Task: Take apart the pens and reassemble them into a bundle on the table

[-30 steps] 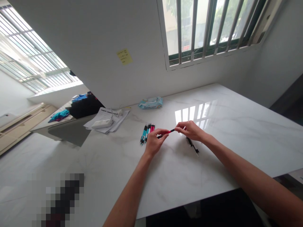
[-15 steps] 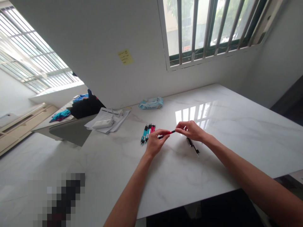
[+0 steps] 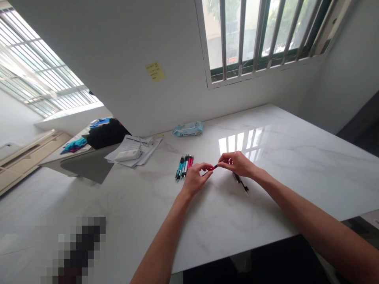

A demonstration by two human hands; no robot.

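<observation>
My left hand (image 3: pixel 194 179) and my right hand (image 3: pixel 237 163) hold a red and black mechanical pen (image 3: pixel 211 168) between their fingertips, above the white marble table (image 3: pixel 281 197). Each hand pinches one end, and the pen's middle is partly hidden by my fingers. Just left of my left hand lies a tight group of several teal and pink pens (image 3: pixel 184 167). Under my right hand lie dark pen parts (image 3: pixel 240 182), possibly a disassembled pen.
A packet of wet wipes (image 3: pixel 188 128) and a stack of papers (image 3: pixel 133 153) with a white object (image 3: pixel 128 154) lie toward the table's far side. A barred window (image 3: pixel 260 37) is beyond the table. A pixelated patch (image 3: pixel 74 248) covers the lower left.
My hands have drawn closer together, and less of the red and black pen shows between them. The view has shifted very slightly.
</observation>
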